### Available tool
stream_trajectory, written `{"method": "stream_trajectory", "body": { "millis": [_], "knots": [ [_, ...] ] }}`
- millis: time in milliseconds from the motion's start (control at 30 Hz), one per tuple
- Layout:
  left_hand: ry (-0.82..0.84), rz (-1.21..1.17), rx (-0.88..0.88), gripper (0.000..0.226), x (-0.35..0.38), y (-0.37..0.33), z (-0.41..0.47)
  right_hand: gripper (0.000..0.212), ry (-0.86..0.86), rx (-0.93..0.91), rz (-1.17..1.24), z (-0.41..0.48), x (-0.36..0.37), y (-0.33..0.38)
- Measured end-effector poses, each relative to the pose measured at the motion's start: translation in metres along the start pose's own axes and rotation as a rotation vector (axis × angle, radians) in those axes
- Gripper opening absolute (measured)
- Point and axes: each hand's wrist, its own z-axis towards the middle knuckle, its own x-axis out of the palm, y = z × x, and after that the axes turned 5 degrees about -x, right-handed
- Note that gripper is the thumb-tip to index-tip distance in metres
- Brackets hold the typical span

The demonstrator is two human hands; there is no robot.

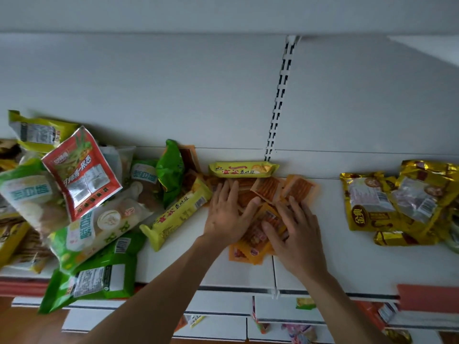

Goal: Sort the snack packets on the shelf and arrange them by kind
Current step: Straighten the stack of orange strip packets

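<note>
Dim, flat, cool-grey light lies over the white shelf [347, 264], with only faint soft shade beneath the left grip [227, 214] and right grip [295, 232]. Gold foil packets [372, 202] well right of the right grip throw small glints. Wide-angle distortion bows the slotted upright [280, 95] beyond the grips. The green packets [94, 276] left of the left grip look smeared.

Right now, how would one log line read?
left hand flat on orange packets | right hand flat on same pile | gold packets grouped right | mixed heap left

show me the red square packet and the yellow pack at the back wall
red square plastic packet [82, 173]: head view, label middle
long yellow plastic pack [243, 169]: head view, wrapper middle
</note>
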Motion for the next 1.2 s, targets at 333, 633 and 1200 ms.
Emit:
{"method": "stream_trajectory", "body": {
  "millis": [333, 633, 1200],
  "knots": [
    [-0.054, 0.174, -0.081, 0.104, -0.001, 0.010, 0.003, 0.076, 0.014, 0.005, -0.030, 0.001, -0.001, 0.002],
    [-0.026, 0.096, -0.159, 0.094, -0.016, 0.006, 0.002, 0.076, 0.026, 0.005, -0.005, 0.000, -0.003, 0.004],
    [0.121, -0.291, -0.049, 0.108, 0.004, -0.034, -0.030, 0.062, -0.060, 0.020, 0.161, 0.000, -0.012, 0.004]
  ]
}}
